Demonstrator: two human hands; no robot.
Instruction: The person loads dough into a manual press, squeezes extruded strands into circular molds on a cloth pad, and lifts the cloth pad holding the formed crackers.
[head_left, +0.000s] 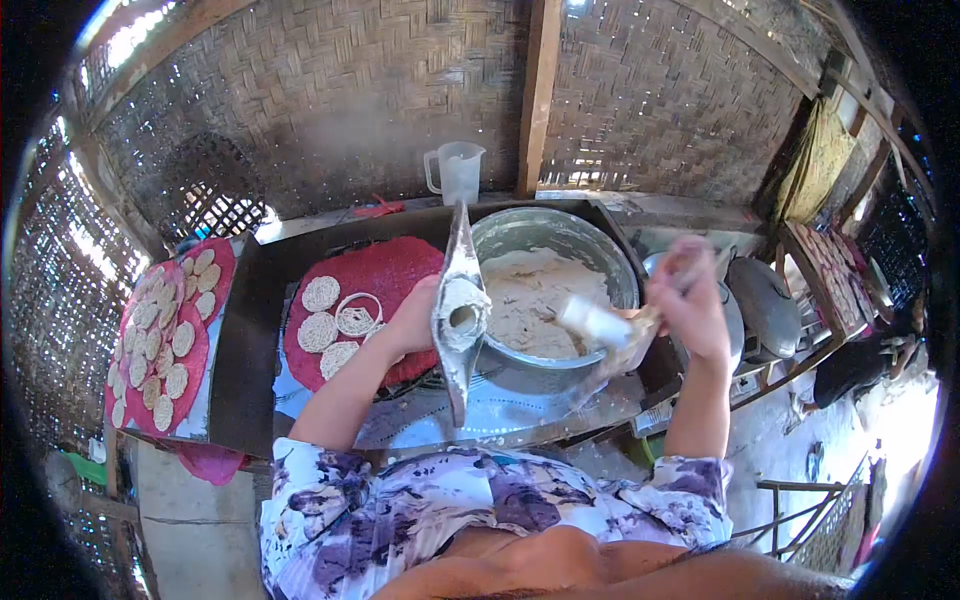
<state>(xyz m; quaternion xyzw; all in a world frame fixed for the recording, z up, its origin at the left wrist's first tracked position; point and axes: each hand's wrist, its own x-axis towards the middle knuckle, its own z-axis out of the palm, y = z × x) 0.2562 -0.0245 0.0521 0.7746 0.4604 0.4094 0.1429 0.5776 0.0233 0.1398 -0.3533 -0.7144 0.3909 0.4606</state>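
Observation:
My left hand [408,325] grips the body of a hand dough press [457,385], a long board pointed at both ends with a round opening in the middle. Pale dough coats the opening's rim. To its right, my right hand [692,305] is smeared by motion, its fingers closed around a plunger [597,322] with a white cylindrical end. The plunger is apart from the press, above a large metal basin [625,262] of pale dough [535,290]. Under my left forearm, a red mat [405,262] bears several lacy dough rounds [320,293].
Behind the press stands a clear measuring jug [460,175]. More rounds lie on red mats [205,345] at the left. Dark pot lids [765,305] sit at the right, near a rack of rounds [828,265]. A wooden post [538,100] rises behind the basin. Someone in dark clothes [855,375] is far right.

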